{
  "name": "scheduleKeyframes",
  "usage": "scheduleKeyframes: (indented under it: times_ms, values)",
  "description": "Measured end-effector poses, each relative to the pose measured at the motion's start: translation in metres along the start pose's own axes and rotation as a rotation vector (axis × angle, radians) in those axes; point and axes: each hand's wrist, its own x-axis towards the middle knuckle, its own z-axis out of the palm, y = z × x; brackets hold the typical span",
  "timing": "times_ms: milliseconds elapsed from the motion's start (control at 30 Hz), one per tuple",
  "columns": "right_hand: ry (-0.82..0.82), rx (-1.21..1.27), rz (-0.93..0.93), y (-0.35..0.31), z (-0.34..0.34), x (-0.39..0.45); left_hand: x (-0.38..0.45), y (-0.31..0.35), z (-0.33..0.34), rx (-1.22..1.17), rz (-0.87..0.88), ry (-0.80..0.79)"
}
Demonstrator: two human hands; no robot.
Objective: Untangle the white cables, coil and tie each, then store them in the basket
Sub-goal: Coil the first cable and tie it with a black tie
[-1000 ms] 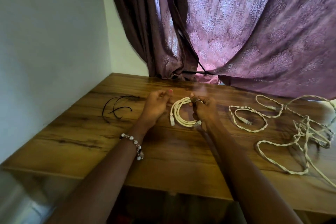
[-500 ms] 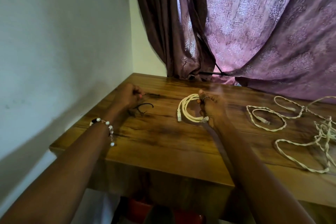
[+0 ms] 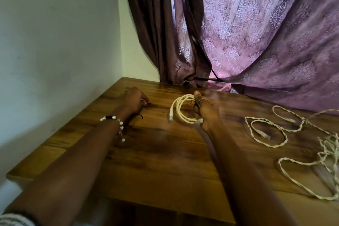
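Head view
Right hand (image 3: 206, 110): fingers curled round the coiled white cable (image 3: 180, 110), held just above the wooden table (image 3: 156, 161).
Left hand (image 3: 134, 100): left of the coil, fingers curled down on the table over thin black ties (image 3: 134, 118); whether it grips them, I cannot tell.
Tangled white cables (image 3: 300, 137): loose on the table, right of the coil.
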Motion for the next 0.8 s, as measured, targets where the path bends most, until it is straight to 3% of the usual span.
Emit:
scheduleKeyframes:
  times_ms: [133,433,667,800]
  values:
    - [0.026,-0.035,0.032,0.012,-0.009,0.02,0.011,0.003,0.01,0.088,0.028,-0.016]
    - [0.001,-0.069,0.023,0.012,-0.017,0.022,0.023,-0.004,0.018,-0.042,0.08,-0.037]
    - [-0.002,-0.053,-0.026,0.011,-0.02,0.018,0.027,0.008,-0.017,-0.594,-0.031,0.252]
    - [0.007,-0.041,-0.043,0.006,-0.02,0.013,0.021,0.033,-0.046,-0.956,-0.107,0.209]
